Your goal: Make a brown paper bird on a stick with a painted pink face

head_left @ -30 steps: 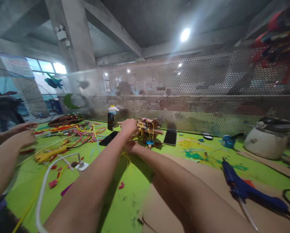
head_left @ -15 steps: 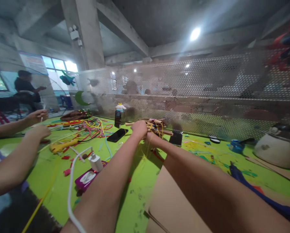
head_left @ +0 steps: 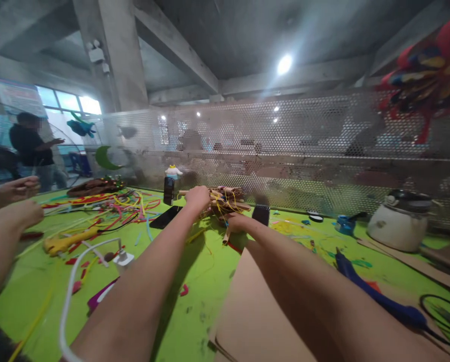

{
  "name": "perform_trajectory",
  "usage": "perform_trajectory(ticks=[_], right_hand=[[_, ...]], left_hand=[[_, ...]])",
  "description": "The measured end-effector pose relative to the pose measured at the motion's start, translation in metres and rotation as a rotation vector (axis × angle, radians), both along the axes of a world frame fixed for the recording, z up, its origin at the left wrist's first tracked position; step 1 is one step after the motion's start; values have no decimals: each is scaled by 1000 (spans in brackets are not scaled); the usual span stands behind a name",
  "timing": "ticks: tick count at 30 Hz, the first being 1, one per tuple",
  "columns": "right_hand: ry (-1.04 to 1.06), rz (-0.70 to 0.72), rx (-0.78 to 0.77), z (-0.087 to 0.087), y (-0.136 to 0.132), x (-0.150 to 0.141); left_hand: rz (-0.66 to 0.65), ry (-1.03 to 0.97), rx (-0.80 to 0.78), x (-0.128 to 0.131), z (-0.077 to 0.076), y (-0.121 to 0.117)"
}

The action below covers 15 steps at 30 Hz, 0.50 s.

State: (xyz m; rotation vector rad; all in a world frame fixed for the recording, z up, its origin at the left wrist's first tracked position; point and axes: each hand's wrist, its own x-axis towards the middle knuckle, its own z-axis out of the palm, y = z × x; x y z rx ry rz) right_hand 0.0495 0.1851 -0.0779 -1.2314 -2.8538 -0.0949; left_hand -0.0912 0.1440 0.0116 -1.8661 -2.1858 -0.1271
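Observation:
A bundle of brown paper-like rolls [head_left: 230, 196], wound with thin yellow strands, is at the far middle of the green table. My left hand [head_left: 198, 198] is closed at its left end, and a thin brown roll sticks out past the knuckles. Against the near side of the bundle lies my right hand [head_left: 236, 221], its fingers hidden under and behind the rolls. A short roll end [head_left: 226, 237] points down beside it. Yellow strands trail onto the table below my hands. A black phone [head_left: 166, 217] lies left of my left hand, and another dark phone [head_left: 261, 214] is right of the bundle.
Brown cardboard [head_left: 243, 306] lies under my right forearm. A blue glue gun [head_left: 375, 294] and a whitish pot [head_left: 398, 223] are to the right. At left are a yellow tool [head_left: 68, 243], colourful strips, a white charger [head_left: 123, 259] and a co-worker's hands [head_left: 19, 206]. A perforated screen [head_left: 303, 141] stands behind.
The view has swung slightly right. My hands, close together before, are now further apart at the bundle. More of the rolls shows between them, with the right hand lower on the near side.

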Motion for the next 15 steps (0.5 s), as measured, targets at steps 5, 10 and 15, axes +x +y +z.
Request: perform_trajectory(ticks=[5, 10, 15], right_hand=[[-36, -15, -97, -4, 16, -19], [-30, -34, -150, 4, 17, -26], [-46, 9, -188, 6, -12, -53]], left_hand=[[-29, 32, 52, 3, 1, 3], [-30, 50, 77, 4, 0, 5], [-39, 56, 71, 3, 3, 9]])
